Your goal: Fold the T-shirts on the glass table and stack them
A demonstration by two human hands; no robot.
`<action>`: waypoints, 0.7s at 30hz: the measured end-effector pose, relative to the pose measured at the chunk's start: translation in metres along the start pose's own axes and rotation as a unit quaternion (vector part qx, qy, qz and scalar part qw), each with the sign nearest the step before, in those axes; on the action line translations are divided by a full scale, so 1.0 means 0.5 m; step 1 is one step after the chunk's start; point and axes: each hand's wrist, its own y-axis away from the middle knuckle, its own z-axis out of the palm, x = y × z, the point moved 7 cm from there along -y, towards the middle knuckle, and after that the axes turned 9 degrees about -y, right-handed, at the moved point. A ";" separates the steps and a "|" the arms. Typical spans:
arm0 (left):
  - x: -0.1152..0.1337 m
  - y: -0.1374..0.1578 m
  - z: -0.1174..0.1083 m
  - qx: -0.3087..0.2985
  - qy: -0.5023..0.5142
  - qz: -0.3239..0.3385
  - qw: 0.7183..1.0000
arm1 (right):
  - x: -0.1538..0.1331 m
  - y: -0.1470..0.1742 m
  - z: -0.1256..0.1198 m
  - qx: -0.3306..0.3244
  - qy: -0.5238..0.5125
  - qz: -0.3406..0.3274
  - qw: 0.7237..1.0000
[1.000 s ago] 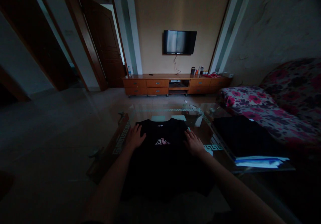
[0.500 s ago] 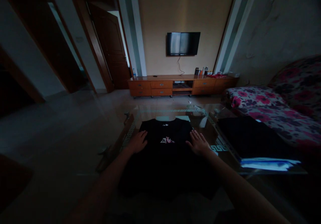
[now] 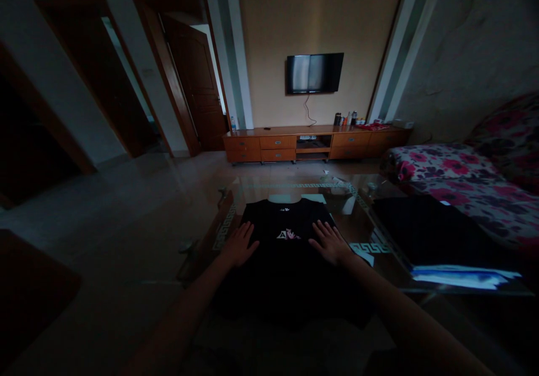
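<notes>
A black T-shirt [image 3: 290,269] lies spread out on the glass table [image 3: 229,224], its neckline at the far side. On its chest is a small printed design with a letter A and a pink figure. My left hand [image 3: 241,245] rests flat on the shirt's left side, fingers spread. Opposite it, my right hand [image 3: 331,243] lies palm down on the right side, fingers also apart. Neither hand grips the fabric. The shirt's near part hangs in deep shadow, so its lower edge is hard to make out.
To the right, a stack of folded dark clothes [image 3: 433,233] sits on the table, with white and blue layers below. Beyond is a flowered sofa [image 3: 455,165]. A low wooden cabinet [image 3: 278,141] stands under a wall-mounted television [image 3: 315,73]. An open door [image 3: 196,84] is at the left.
The view has shifted slightly left, so everything appears further right. My left hand has its fingers more spread, and my right hand has moved slightly inward on the shirt.
</notes>
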 end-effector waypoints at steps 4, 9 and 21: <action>-0.001 -0.003 -0.008 -0.006 -0.005 -0.003 1.000 | -0.021 -0.003 -0.004 -0.004 -0.014 -0.001 1.000; -0.012 -0.038 -0.021 0.026 -0.017 -0.020 0.999 | 0.010 -0.045 -0.022 0.037 -0.012 0.057 0.998; -0.073 -0.188 0.012 0.027 -0.027 -0.048 0.998 | 0.083 -0.201 0.005 0.014 0.026 0.084 0.996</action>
